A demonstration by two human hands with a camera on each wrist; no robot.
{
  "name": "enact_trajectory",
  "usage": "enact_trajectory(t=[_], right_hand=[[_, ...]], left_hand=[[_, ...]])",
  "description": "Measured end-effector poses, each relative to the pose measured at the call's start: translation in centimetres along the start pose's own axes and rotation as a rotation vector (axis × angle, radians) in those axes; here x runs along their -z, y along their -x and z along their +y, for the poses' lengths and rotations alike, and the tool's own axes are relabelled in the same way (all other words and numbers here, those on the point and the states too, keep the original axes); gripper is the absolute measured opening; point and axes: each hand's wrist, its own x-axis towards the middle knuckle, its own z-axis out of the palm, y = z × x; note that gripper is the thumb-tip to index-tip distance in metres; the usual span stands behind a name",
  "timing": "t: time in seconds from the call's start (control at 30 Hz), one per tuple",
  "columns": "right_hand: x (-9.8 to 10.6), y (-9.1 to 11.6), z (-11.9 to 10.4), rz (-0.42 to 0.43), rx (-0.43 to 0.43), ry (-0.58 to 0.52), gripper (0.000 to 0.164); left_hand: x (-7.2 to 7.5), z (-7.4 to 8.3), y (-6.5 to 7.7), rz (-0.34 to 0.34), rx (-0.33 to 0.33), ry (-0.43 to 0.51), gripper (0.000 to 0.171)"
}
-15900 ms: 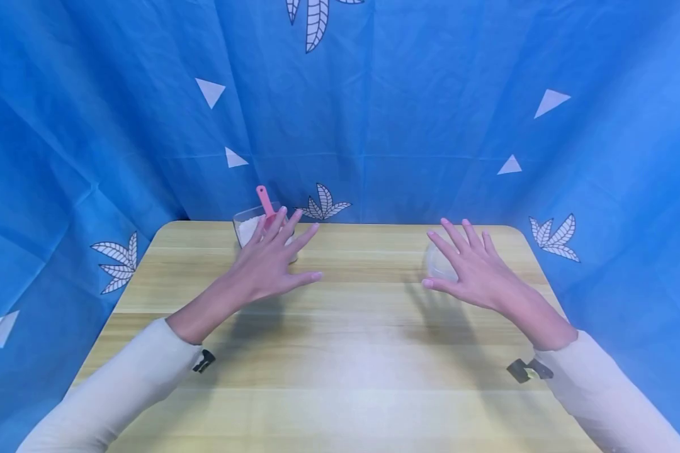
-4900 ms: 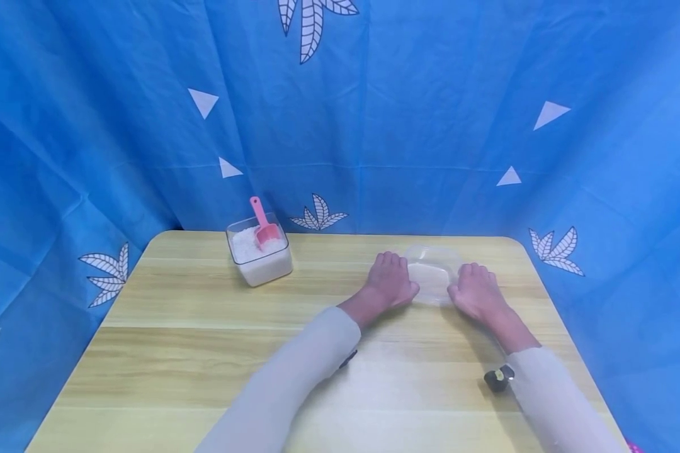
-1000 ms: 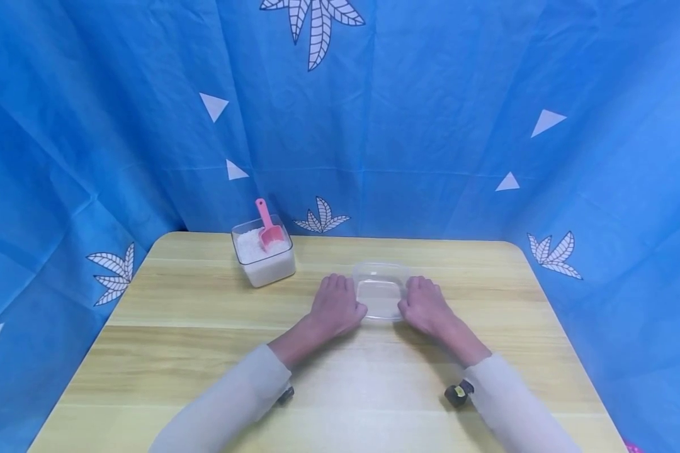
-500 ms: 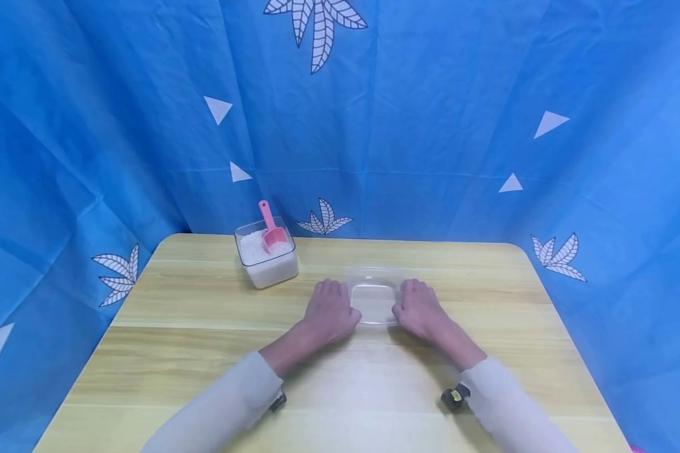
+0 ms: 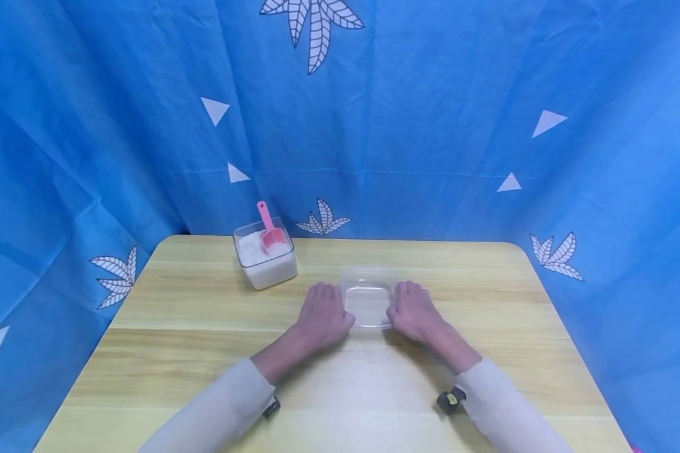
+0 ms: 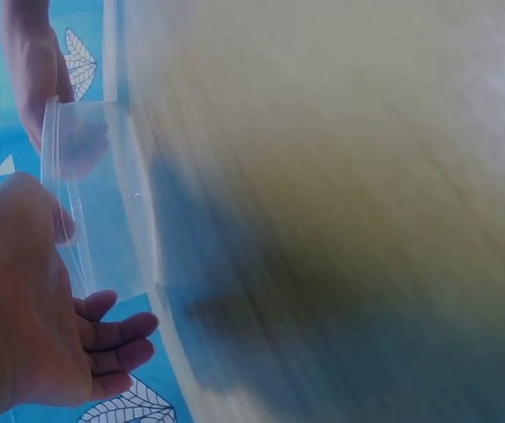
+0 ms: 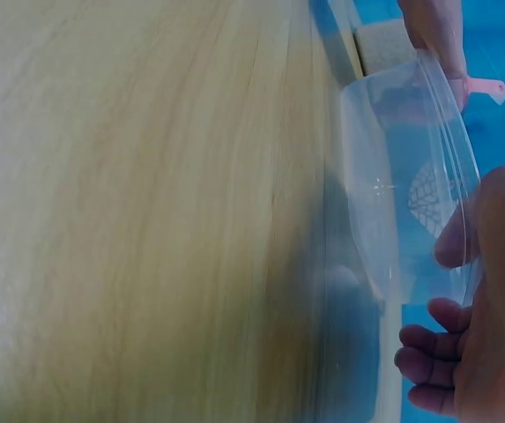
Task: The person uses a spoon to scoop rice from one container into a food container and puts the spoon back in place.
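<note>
A clear plastic food container (image 5: 368,307) is near the middle of the table, with a hand on each side of it. My left hand (image 5: 324,316) grips its left rim and my right hand (image 5: 417,313) its right rim. The left wrist view shows the thumb at the rim of the container (image 6: 115,207) and the other fingers curled below. In the right wrist view, the right thumb presses inside the rim of the container (image 7: 384,189). Nothing shows inside the clear walls.
Back left on the wooden table (image 5: 164,352) stands a square clear tub (image 5: 272,272) of white powder. A pink scoop (image 5: 272,238) sits in the powder, handle up. A blue patterned curtain (image 5: 430,113) hangs behind the table's far edge.
Both hands, spread open above the table at first, took hold of the clear container at the back right. They have moved it left and nearer, still drifting slightly left over the last second.
</note>
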Motion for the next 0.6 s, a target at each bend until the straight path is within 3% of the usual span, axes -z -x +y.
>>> enact_trajectory(t=[0.4,0.6], right_hand=[[-0.27,0.30,-0.47,0.030,0.005,0.017,0.033],[-0.25,0.43,-0.66,0.021,0.003,0.029,0.032]], left_hand=[[0.40,-0.27,0.50,-0.035,0.007,0.010,0.034],[0.34,-0.32,0.64,-0.011,-0.005,0.011,0.034]])
